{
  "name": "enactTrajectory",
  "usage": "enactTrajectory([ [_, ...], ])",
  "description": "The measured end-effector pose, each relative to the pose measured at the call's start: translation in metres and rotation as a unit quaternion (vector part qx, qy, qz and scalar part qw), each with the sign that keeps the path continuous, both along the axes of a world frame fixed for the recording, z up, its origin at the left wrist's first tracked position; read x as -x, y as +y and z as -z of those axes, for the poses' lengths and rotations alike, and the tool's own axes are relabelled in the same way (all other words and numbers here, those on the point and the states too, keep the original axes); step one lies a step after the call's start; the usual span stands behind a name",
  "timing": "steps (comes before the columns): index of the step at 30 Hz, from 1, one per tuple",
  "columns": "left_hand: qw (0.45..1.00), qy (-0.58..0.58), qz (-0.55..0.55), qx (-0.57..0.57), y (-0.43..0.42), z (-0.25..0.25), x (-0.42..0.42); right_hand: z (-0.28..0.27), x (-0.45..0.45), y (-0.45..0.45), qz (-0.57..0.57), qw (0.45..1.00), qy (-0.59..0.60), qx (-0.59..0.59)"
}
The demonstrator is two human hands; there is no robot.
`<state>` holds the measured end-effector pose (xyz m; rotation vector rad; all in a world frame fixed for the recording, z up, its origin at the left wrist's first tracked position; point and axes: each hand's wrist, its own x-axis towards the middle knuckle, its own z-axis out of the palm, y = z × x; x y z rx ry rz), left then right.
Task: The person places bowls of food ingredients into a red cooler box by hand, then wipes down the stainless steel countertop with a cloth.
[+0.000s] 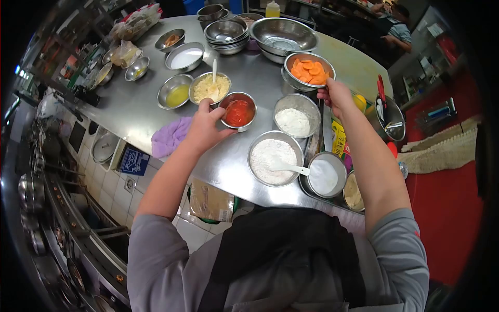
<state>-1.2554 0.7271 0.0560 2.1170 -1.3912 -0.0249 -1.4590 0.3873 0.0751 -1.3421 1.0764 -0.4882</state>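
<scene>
My left hand (207, 127) grips the near left side of a small steel bowl of red sauce (239, 113), thumb and fingers spread along its edge. Farther right, my right hand (337, 97) holds the rim of a steel bowl of sliced carrots (310, 72); some of its fingers are hidden beneath the rim. Just beyond my left hand stands a bowl of chopped pale yellow food (221, 87) with a white spoon in it. Between my arms are a bowl of white powder (293, 120) and a larger flour bowl (267, 156) with a white spoon.
A bowl of yellow liquid (178, 95) and a purple cloth (171, 136) lie left on the steel table (130, 104). Stacked bowls (227, 34) and a wide steel basin (283, 35) stand at the back. A white-filled container (325, 176) sits near my right forearm. Another person (397, 31) is at far right.
</scene>
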Motion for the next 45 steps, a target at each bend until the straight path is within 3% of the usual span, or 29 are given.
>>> enactTrajectory([
  [5, 0.996, -0.072, 0.023, 0.046, 0.000, -0.020, 0.006, -0.020, 0.039, 0.014, 0.017, 0.997, -0.066, 0.029],
  [12, 0.995, -0.067, 0.061, 0.029, -0.002, -0.070, 0.025, -0.040, 0.135, 0.065, 0.041, 0.993, -0.060, 0.088],
  [17, 0.978, -0.139, 0.131, 0.083, -0.010, -0.094, 0.041, -0.047, 0.212, 0.120, 0.056, 0.995, -0.056, 0.066],
  [26, 0.967, -0.138, 0.196, 0.081, -0.033, -0.137, 0.109, -0.039, 0.339, 0.193, 0.094, 0.994, -0.053, -0.004],
  [34, 0.956, -0.182, 0.209, 0.095, -0.064, -0.147, 0.164, -0.029, 0.454, 0.236, 0.031, 0.992, -0.022, -0.120],
  [38, 0.963, -0.107, 0.224, 0.102, -0.080, -0.144, 0.194, -0.028, 0.477, 0.242, 0.023, 0.995, -0.036, -0.094],
  [45, 0.965, -0.098, 0.216, 0.112, -0.086, -0.143, 0.257, -0.036, 0.537, 0.249, -0.022, 0.995, -0.057, -0.078],
])
